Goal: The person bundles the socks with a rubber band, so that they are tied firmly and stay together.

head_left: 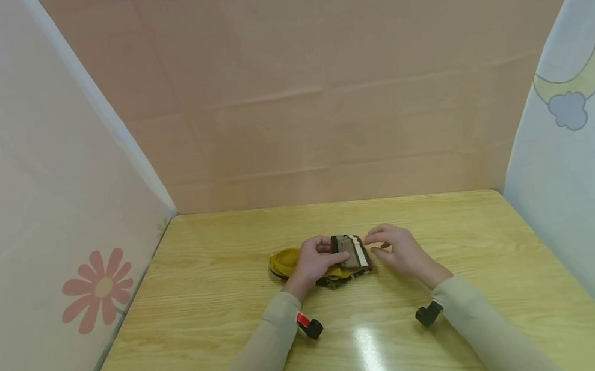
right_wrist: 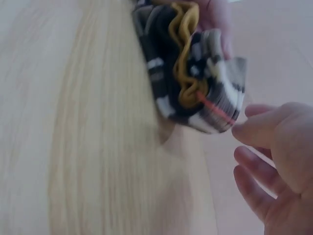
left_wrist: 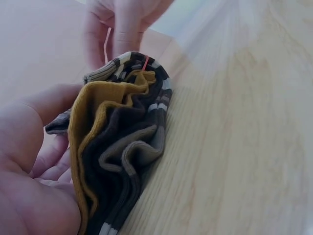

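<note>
A bundle of layered knit socks [head_left: 353, 251] in mustard, dark and grey-brown, with a striped dark and white edge, is near the middle of the table. My left hand [head_left: 316, 262] grips its left part, the thumb lying over a folded grey-brown layer. In the left wrist view the wavy folded edges of the socks [left_wrist: 117, 137] face the camera. A thin red strand [right_wrist: 215, 107] runs across the striped end. Beside that end is my right hand [head_left: 398, 250], fingers slightly bent, with a gap between thumb and forefinger; the thumb tip is close to the red strand.
The socks and hands are over a light wooden table [head_left: 209, 334]. A plain tan backdrop [head_left: 323, 116] stands behind, with a flowered sheet [head_left: 30, 177] at left and a moon-and-star sheet [head_left: 574, 180] at right. A small black camera sits on each wrist.
</note>
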The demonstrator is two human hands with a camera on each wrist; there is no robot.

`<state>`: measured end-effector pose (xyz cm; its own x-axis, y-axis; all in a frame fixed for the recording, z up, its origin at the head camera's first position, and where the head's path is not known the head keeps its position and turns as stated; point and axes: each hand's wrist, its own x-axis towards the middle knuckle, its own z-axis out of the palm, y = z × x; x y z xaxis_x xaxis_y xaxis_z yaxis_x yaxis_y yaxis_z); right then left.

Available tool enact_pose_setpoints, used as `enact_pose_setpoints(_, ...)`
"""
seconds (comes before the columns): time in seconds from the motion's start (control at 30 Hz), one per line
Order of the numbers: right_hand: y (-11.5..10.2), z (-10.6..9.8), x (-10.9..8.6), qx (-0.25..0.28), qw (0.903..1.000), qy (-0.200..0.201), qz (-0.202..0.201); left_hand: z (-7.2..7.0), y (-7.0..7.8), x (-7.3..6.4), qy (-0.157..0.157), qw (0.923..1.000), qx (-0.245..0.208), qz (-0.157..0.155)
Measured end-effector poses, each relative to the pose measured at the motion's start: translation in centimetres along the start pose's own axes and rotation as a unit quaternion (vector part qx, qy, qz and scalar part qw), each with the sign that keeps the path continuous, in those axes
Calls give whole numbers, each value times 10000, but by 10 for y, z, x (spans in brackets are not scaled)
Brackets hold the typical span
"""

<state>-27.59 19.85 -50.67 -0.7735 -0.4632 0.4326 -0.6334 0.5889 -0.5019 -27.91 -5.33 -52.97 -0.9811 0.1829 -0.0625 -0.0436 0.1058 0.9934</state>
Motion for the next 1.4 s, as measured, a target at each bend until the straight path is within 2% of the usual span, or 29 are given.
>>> enact_pose_setpoints(0.23, 6, 1, 2, -135, 9967, -332, -724, -4, -1, 0, -200, 9988, -429, -127)
enact_pose_setpoints(0.47, 13, 2, 5, -744, 9817, -310, -1726, -5, 0, -2, -217, 9984, -506, -94)
enact_pose_setpoints(0.73, 17, 2, 6, -938, 9754, -352, -1962, -5, -1, -1, -221, 9982, -549, -19)
enact_pose_setpoints(0.93, 19, -1, 6, -923, 9707, -275, -2202, -4, -2, -3, -183, 9966, -802, 27)
enact_pose_setpoints(1.2, 20, -7, 10, -787, 9564, -262, -2799, -3, -4, -4, -63, 9968, -794, 114)
enact_pose_setpoints(1.3, 18, -10, 12, -681, 9523, -430, -2943, -3, -5, -4, -58, 9965, -820, 148)
enact_pose_setpoints(1.4, 17, -12, 14, -600, 9434, -648, -3196, -3, -4, -4, -65, 9964, -834, 150)
